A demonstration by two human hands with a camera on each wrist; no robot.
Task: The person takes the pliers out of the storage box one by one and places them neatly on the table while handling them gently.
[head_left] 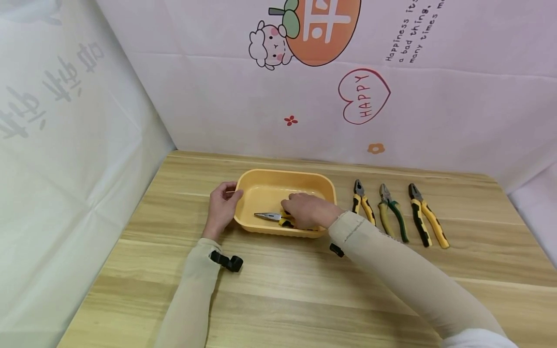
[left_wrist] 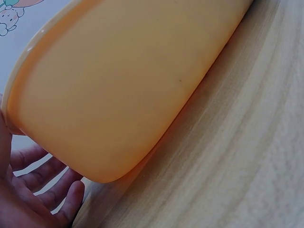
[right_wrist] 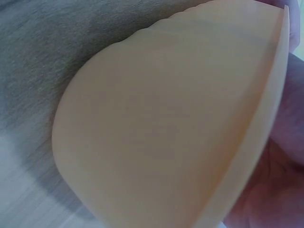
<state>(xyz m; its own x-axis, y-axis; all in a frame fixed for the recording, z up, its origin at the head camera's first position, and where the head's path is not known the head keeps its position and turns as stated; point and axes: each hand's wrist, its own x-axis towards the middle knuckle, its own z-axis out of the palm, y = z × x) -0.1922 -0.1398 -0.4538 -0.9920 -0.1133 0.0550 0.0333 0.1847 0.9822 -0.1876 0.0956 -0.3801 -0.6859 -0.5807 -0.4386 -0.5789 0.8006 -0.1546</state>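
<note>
A yellow plastic basin (head_left: 289,177) stands on the wooden table. At its left end my left hand (head_left: 223,205) holds the rim, thumb over the edge and fingers outside; the left wrist view shows these fingers (left_wrist: 50,183) beside the basin wall (left_wrist: 114,95). My right hand (head_left: 311,210) reaches down inside the basin. It grips the yellow-and-black handles of long-nose pliers (head_left: 270,216), whose silver nose points left, low over the basin floor. The basin's outer wall (right_wrist: 161,114) hides the fingers and pliers in the right wrist view; only part of the palm (right_wrist: 266,190) shows.
Right of the basin, three pliers lie in a row: yellow-and-black ones (head_left: 357,199), green-handled ones (head_left: 398,217) and larger yellow-and-black ones (head_left: 431,221). A printed white cloth (head_left: 217,96) hangs behind the table (head_left: 278,290), another cloth (head_left: 87,145) at the left.
</note>
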